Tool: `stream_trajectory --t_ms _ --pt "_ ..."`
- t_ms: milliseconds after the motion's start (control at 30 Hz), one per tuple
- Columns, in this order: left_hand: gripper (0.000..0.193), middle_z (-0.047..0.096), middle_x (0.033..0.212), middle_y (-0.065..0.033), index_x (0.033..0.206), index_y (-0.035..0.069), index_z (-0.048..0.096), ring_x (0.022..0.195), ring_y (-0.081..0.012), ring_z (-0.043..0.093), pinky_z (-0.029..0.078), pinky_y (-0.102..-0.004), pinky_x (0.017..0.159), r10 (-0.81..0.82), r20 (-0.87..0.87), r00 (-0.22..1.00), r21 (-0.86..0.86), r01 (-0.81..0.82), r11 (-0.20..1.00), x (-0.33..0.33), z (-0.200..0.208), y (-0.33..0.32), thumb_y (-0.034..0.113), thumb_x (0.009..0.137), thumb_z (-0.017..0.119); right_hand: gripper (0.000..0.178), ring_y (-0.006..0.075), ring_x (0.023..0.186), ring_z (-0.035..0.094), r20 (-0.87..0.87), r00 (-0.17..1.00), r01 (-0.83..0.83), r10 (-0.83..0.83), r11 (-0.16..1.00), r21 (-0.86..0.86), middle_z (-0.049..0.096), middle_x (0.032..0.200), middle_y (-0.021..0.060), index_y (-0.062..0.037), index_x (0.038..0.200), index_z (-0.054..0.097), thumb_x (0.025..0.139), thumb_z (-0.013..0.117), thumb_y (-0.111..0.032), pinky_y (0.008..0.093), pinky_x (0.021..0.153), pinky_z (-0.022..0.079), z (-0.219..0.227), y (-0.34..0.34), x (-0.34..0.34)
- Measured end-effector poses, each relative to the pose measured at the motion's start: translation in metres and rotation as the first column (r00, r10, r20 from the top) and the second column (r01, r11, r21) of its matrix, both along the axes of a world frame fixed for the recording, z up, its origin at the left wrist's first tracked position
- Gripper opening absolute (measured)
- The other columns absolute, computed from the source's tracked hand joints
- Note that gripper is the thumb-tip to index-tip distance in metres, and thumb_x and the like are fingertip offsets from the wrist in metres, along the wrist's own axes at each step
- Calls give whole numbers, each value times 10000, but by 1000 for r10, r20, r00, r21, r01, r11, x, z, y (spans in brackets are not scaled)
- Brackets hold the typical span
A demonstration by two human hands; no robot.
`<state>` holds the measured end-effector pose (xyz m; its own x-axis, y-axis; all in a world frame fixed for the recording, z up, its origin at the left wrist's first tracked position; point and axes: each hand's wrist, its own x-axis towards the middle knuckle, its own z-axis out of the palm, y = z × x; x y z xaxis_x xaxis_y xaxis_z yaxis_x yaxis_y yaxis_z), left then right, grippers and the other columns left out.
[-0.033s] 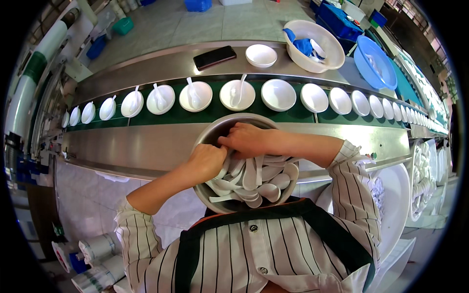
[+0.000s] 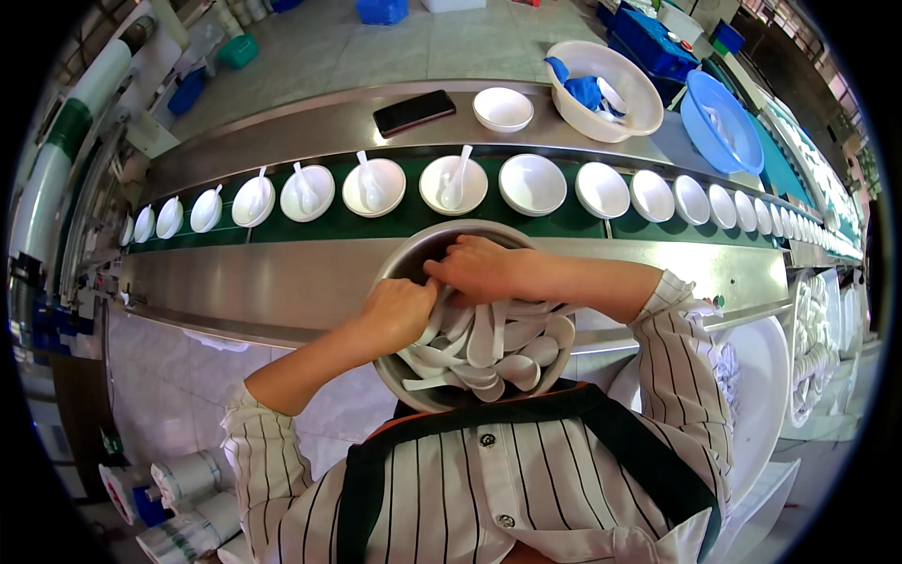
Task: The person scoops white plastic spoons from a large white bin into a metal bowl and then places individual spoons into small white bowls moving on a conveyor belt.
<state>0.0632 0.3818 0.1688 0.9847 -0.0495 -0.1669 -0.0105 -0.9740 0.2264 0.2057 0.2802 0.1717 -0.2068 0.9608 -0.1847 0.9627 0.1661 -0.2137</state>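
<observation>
Both hands are inside a round metal basin (image 2: 397,258) of white soup spoons (image 2: 482,343), held against my body at the conveyor's near edge. My left hand (image 2: 402,307) is curled at the basin's left side, its fingertips hidden among spoons. My right hand (image 2: 475,266) reaches across from the right, with bent fingers meeting the left hand's knuckles. What either hand grips is hidden. Beyond the basin, white bowls stand in a row on a green conveyor belt (image 2: 310,230). The bowl (image 2: 432,195) just beyond my hands has a spoon (image 2: 455,183) leaning in it; the bowl (image 2: 533,184) to its right has none.
On the steel ledge behind the belt lie a dark phone (image 2: 414,113), a lone white bowl (image 2: 503,110) and a cream basin (image 2: 641,108) with a blue cloth. A blue basin (image 2: 722,141) stands farther right. A large white tub (image 2: 766,395) is beside my right elbow.
The bowls near the middle of the belt have shifted slightly left. Both hands stay in nearly the same place in the basin.
</observation>
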Motion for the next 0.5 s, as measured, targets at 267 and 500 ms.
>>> stream_trajectory --t_ms 267,500 --pt "326 584 713 -155 987 37 433 685 -296 584 457 -377 607 126 -13 992 -417 -120 901 2 8 6 49 698 581 296 271 728 615 0 999 53 -55 971 -232 632 767 123 -50 822 627 692 642 -315 355 639 475 20 -9 16" --pt "249 581 773 -39 1021 -2 569 721 -96 544 442 -239 665 329 152 932 -765 -100 636 37 45 46 37 775 568 207 299 691 593 -432 802 433 -412 900 -54 608 726 142 -74 833 623 700 602 -231 368 627 455 65 -55 62"
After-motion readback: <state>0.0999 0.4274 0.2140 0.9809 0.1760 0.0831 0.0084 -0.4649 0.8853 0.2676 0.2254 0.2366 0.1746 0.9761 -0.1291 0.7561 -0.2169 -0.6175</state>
